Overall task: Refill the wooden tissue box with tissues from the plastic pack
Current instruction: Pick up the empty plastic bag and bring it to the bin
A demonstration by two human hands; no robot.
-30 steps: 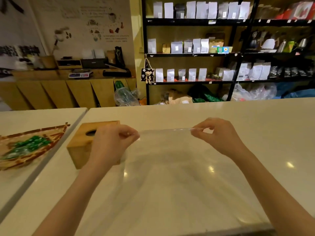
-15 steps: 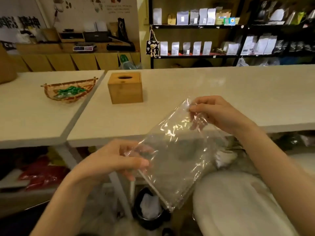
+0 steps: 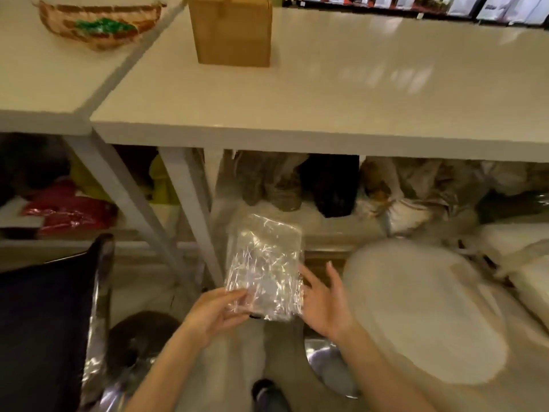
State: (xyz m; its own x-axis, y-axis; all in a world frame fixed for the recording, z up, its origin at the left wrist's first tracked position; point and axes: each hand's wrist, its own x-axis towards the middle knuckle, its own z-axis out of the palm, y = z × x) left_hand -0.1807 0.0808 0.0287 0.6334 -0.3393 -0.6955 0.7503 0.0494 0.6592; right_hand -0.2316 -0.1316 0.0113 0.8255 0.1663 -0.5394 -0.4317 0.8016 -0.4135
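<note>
Both hands have dropped below the bench edge since half a second ago, and the clear plastic pack (image 3: pixel 265 267), which then hung slanted between them at bench height, now stands nearly upright over the person's lap. The camera has tipped further down, so the shelves at the back are almost out of view.

Fingers (image 3: pixel 234 295) of the left hand (image 3: pixel 215 313) pinch the pack's lower left corner, thumb on the near face. The right hand (image 3: pixel 323 304) has its fingers spread and straight, the fingertips touching or just beside the pack's right edge; I cannot tell whether they press it. The pack looks crinkled and flat, with bright glints across it; what it contains, if anything, cannot be made out.

Beyond the hands, a white bench leg (image 3: pixel 190 209) slants down just left of the pack. Under the bench lie crumpled bags (image 3: pixel 276 185) and a dark bundle (image 3: pixel 329 185), with red packets (image 3: pixel 68 212) on a low shelf to the left. A large pale rounded sack (image 3: pixel 424 310) sits close to the right hand, and a black bag with a shiny rim (image 3: pixel 44 322) stands to the left.

On the bench (image 3: pixel 341 108) above, the wooden tissue box (image 3: pixel 231 31) stands well apart from the hands. A woven basket (image 3: pixel 101 28) holding green things rests on the adjoining bench to the left.
</note>
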